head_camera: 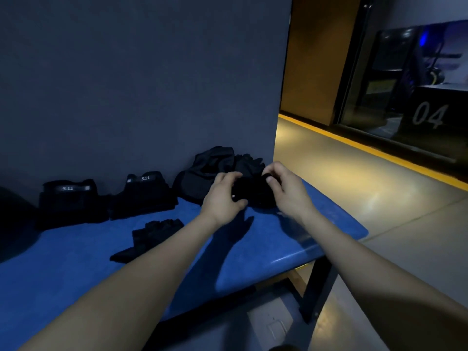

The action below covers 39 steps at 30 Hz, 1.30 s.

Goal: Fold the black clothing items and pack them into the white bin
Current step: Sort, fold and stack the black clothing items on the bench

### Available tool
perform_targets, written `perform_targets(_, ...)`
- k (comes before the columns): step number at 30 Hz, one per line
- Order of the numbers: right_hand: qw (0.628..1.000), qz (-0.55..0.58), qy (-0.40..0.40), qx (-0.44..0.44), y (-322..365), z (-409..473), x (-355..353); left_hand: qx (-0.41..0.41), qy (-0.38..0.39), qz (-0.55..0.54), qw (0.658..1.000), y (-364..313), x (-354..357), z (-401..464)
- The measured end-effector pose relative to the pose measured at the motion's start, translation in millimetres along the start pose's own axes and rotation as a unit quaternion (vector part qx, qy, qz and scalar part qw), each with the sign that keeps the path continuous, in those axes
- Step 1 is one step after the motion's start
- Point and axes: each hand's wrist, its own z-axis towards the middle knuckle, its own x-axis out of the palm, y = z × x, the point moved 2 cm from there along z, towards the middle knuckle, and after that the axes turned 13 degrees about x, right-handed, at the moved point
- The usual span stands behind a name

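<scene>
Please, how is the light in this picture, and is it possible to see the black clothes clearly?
Head view: dim, bluish light; the black item held by the left hand and right hand merges with the pile behind; both arms cast shadows on the blue table; a warm glare lies on the floor; wide-angle bending at the edges.

1. Two bare forearms reach into view from the bottom edge, with no sleeves showing anywhere along them.
2. The left hand wears no glove, ring, or watch, and its wrist is uncovered.
3. The right hand is likewise bare, with no glove, ring, or wristband.
4. No other part of the person is visible.
</scene>
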Motion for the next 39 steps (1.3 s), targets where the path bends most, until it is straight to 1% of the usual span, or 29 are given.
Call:
perform_targets(3, 0.996, 0.084, -0.005, 0.011, 17, 4, 0, -0.001, -0.014, -0.055, 0.998, -9, -12, 3)
perform_targets(5, 0.992, 0.126, -0.008, 0.029, 23, 6, 2, -0.026, -0.016, -0.152, 0.988, -8, -21, 1)
perform_targets(7, 0.985, 0.16, 0.0, 0.06, 26, 7, 6, -0.061, -0.027, -0.247, 0.967, -6, -29, -5)
perform_targets(9, 0.98, 0.177, 0.03, 0.089, 24, 7, 9, -0.09, -0.039, -0.277, 0.956, -1, -37, -9)
perform_targets(11, 0.973, 0.188, 0.089, 0.105, 22, 5, 13, -0.1, -0.055, -0.284, 0.952, 3, -43, -13)
perform_targets(12, 0.972, 0.181, 0.106, 0.104, 22, 4, 15, -0.1, -0.063, -0.278, 0.953, 4, -46, -14)
perform_targets(13, 0.977, 0.163, 0.101, 0.095, 22, 3, 15, -0.094, -0.071, -0.262, 0.958, 5, -48, -14)
perform_targets(15, 0.99, 0.121, 0.037, 0.067, 24, 5, 10, -0.066, -0.091, -0.221, 0.969, 3, -52, -11)
perform_targets(18, 0.993, 0.096, -0.062, 0.043, 24, 9, 1, -0.022, -0.116, -0.167, 0.979, -9, -50, 0)
perform_targets(20, 0.993, 0.07, -0.087, 0.027, 16, 9, -3, -0.013, -0.112, -0.137, 0.984, -11, -41, 4)
perform_targets(21, 0.995, 0.05, -0.081, 0.021, 10, 7, -4, -0.009, -0.095, -0.12, 0.988, -9, -35, 4)
perform_targets(22, 0.998, 0.021, -0.061, 0.023, 1, 4, -3, -0.002, -0.063, -0.097, 0.993, -5, -28, 2)
perform_targets(24, 0.997, -0.054, 0.023, 0.044, -17, -6, 2, 0.017, 0.041, -0.018, 0.999, 8, -10, -6)
perform_targets(26, 0.983, -0.123, 0.127, 0.058, -35, -16, 11, 0.027, 0.145, 0.051, 0.988, 19, 4, -16)
perform_targets(27, 0.974, -0.145, 0.165, 0.063, -42, -18, 14, 0.025, 0.177, 0.061, 0.982, 22, 8, -19)
perform_targets(29, 0.96, -0.155, 0.217, 0.086, -45, -17, 15, 0.012, 0.204, 0.056, 0.977, 24, 8, -19)
perform_targets(32, 0.944, -0.15, 0.267, 0.123, -38, -9, 13, -0.004, 0.191, 0.027, 0.981, 21, 4, -10)
perform_targets(34, 0.951, -0.111, 0.247, 0.148, -29, 0, 9, -0.006, 0.17, 0.014, 0.985, 20, 3, -2)
perform_targets(36, 0.968, -0.059, 0.184, 0.163, -25, 11, 7, -0.011, 0.148, 0.007, 0.989, 22, 3, 6)
perform_targets(39, 0.981, -0.045, 0.086, 0.167, -30, 32, 8, -0.019, 0.107, 0.017, 0.994, 27, 2, 20)
